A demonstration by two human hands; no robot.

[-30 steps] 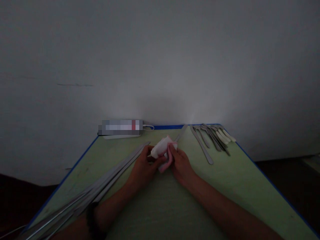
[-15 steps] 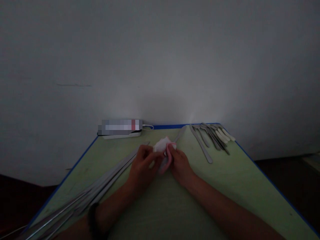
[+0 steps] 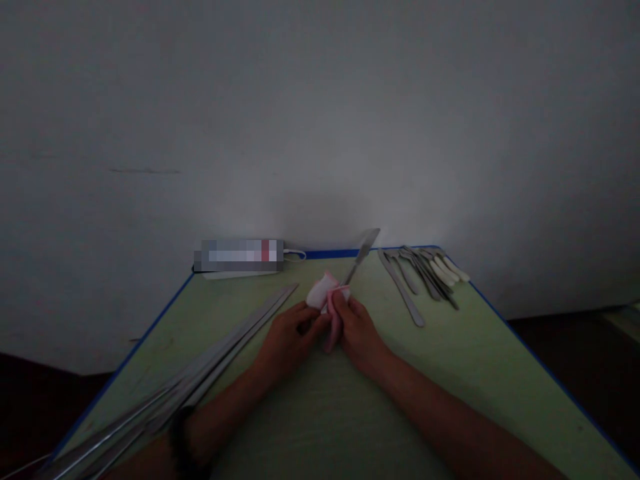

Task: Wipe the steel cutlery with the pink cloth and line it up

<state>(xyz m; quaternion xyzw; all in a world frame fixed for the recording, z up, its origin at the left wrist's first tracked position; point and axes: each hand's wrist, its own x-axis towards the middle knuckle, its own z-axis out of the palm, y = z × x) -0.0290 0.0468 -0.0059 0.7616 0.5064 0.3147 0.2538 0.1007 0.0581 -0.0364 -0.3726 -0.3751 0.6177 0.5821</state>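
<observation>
At centre frame, a pink-and-white cloth is pinched by the left hand and gripped by the right hand. A knife is held in its folds, blade seen past the blue far edge. Room leftward is bounded by long metal strips, rightward by laid-out cutlery.

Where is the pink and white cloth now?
In the head view, the cloth is below centre, held by the left hand and right hand, left of the laid-out cutlery.
</observation>
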